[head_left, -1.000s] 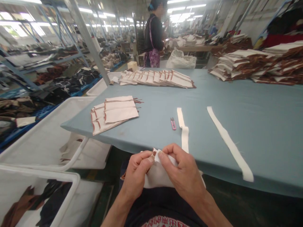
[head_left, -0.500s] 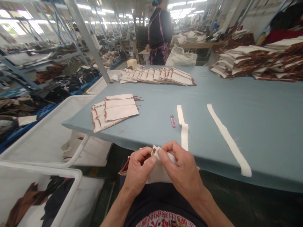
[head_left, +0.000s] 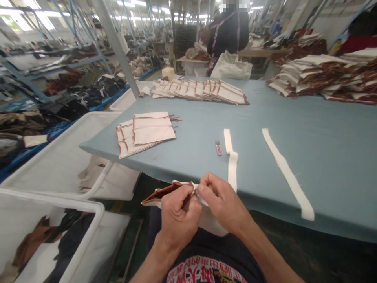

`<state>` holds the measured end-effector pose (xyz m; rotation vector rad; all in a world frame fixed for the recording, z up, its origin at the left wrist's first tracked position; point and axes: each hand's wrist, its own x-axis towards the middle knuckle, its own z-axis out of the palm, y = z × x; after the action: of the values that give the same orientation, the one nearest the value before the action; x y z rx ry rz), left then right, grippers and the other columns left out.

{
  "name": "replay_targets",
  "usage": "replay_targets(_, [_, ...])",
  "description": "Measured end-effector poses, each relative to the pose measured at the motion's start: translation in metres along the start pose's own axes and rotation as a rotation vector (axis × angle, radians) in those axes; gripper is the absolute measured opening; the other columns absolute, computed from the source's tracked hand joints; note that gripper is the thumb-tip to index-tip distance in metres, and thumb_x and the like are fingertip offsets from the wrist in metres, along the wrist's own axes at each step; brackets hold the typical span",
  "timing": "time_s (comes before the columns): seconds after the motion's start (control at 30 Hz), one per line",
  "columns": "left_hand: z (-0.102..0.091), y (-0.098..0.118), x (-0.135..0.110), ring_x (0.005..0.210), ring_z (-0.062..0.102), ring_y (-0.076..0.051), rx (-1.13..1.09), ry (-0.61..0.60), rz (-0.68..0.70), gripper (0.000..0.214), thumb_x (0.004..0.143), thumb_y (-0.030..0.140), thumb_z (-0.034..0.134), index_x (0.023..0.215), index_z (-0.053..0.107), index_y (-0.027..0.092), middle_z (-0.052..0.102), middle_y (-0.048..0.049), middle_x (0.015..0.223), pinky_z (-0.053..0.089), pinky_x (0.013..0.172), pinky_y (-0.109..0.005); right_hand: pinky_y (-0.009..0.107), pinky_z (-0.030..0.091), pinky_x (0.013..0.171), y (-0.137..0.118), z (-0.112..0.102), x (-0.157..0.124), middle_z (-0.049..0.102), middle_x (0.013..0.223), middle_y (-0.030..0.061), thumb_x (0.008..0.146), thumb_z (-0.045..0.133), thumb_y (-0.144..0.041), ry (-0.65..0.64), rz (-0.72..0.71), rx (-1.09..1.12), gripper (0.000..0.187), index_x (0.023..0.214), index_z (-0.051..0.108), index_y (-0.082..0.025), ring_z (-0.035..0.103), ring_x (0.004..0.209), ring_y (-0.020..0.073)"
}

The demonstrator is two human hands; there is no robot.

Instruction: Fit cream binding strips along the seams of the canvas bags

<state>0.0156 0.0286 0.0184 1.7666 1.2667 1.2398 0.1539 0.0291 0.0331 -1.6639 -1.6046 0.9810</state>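
Observation:
Both my hands work a cream fabric piece with a brown lining (head_left: 159,194) in my lap, just below the near edge of the blue-grey table (head_left: 294,125). My left hand (head_left: 179,220) is closed on the piece's top edge, and the brown flap sticks out to its left. My right hand (head_left: 222,204) pinches the same edge from the right, thumb against fingers. Just beyond my hands a white strip (head_left: 231,157) hangs over the table edge, with small pink snips (head_left: 218,147) beside it.
A small stack of cream pieces with brown trim (head_left: 144,133) lies at the table's left; a long row (head_left: 200,90) and tall piles (head_left: 326,76) sit farther back. A second white strip (head_left: 287,175) lies right. White bins (head_left: 59,173) stand on the left. A person (head_left: 226,33) stands beyond the table.
The brown lining has come out to the left of my left hand, which has turned knuckles-up over the edge. The view has shifted slightly.

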Motion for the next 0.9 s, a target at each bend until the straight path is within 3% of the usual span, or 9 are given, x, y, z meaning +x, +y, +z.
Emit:
replay_targets(0.23, [-0.001, -0.010, -0.001, 0.057, 0.036, -0.013, -0.166, -0.131, -0.176, 0.022, 0.074, 0.021, 0.050, 0.055, 0.038, 0.021, 0.039, 0.0032, 0.055, 0.029, 0.058, -0.028, 0.027, 0.030, 0.060, 0.017, 0.019, 0.010, 0.044, 0.063, -0.0041, 0.098, 0.033, -0.036, -0.086, -0.084, -0.043, 0.034, 0.067, 0.035, -0.024, 0.042, 0.062, 0.0152])
replay_targets(0.37, [-0.020, -0.013, 0.009, 0.057, 0.038, -0.013, -0.246, -0.280, -0.229, 0.019, 0.074, 0.026, 0.047, 0.056, 0.043, 0.020, 0.041, 0.0025, 0.057, 0.033, 0.057, -0.026, 0.027, 0.032, 0.061, 0.017, 0.017, 0.011, 0.045, 0.064, -0.0047, 0.102, 0.033, -0.038, -0.133, -0.142, -0.024, 0.038, 0.067, 0.035, -0.023, 0.043, 0.063, 0.0142])
replay_targets(0.5, [-0.045, -0.006, 0.020, 0.060, 0.041, -0.012, -0.323, -0.467, -0.276, 0.020, 0.076, 0.031, 0.051, 0.061, 0.049, 0.018, 0.049, 0.0008, 0.065, 0.034, 0.056, -0.023, 0.026, 0.039, 0.059, 0.009, -0.003, 0.012, 0.056, 0.064, -0.0031, 0.102, 0.041, -0.040, -0.115, -0.149, 0.013, 0.038, 0.069, 0.048, -0.022, 0.051, 0.061, 0.0144])
replay_targets(0.6, [-0.056, 0.006, 0.028, 0.063, 0.044, -0.013, -0.319, -0.585, -0.263, 0.018, 0.077, 0.029, 0.053, 0.064, 0.055, 0.016, 0.052, -0.0004, 0.068, 0.034, 0.057, -0.022, 0.031, 0.051, 0.081, -0.008, -0.024, 0.010, 0.074, 0.094, 0.0047, 0.097, 0.052, -0.038, -0.030, -0.313, 0.065, 0.022, 0.096, 0.065, -0.020, 0.068, 0.088, 0.0193])
replay_targets(0.7, [-0.061, 0.020, 0.034, 0.061, 0.044, -0.013, -0.255, -0.619, -0.211, 0.016, 0.075, 0.025, 0.051, 0.064, 0.057, 0.016, 0.050, 0.0000, 0.063, 0.033, 0.056, -0.023, 0.037, 0.049, 0.099, -0.028, -0.037, 0.007, 0.072, 0.121, 0.0090, 0.086, 0.066, -0.033, -0.118, -0.574, -0.012, 0.038, 0.123, 0.064, -0.021, 0.066, 0.113, 0.0240])
replay_targets(0.77, [-0.063, 0.029, 0.034, 0.060, 0.044, -0.013, -0.222, -0.619, -0.153, 0.015, 0.075, 0.022, 0.051, 0.062, 0.056, 0.016, 0.050, 0.0005, 0.061, 0.033, 0.055, -0.023, 0.038, 0.049, 0.098, -0.037, -0.041, 0.008, 0.075, 0.106, 0.0060, 0.082, 0.072, -0.032, -0.190, -0.693, -0.104, 0.034, 0.114, 0.068, -0.022, 0.068, 0.100, 0.0228])
replay_targets(0.83, [-0.066, 0.037, 0.032, 0.060, 0.046, -0.013, -0.173, -0.613, -0.087, 0.016, 0.076, 0.019, 0.051, 0.061, 0.057, 0.017, 0.052, 0.0007, 0.061, 0.034, 0.056, -0.023, 0.037, 0.047, 0.094, -0.041, -0.042, 0.010, 0.068, 0.078, -0.0008, 0.081, 0.076, -0.033, -0.230, -0.768, -0.217, 0.015, 0.088, 0.068, -0.022, 0.062, 0.075, 0.0183])
replay_targets(0.9, [-0.069, 0.042, 0.027, 0.062, 0.050, -0.013, -0.116, -0.592, -0.033, 0.018, 0.077, 0.015, 0.049, 0.063, 0.059, 0.017, 0.057, 0.0005, 0.063, 0.036, 0.058, -0.023, 0.032, 0.045, 0.084, -0.041, -0.043, 0.012, 0.057, 0.064, -0.0048, 0.081, 0.077, -0.035, -0.265, -0.790, -0.312, 0.025, 0.069, 0.059, -0.022, 0.052, 0.063, 0.0148])
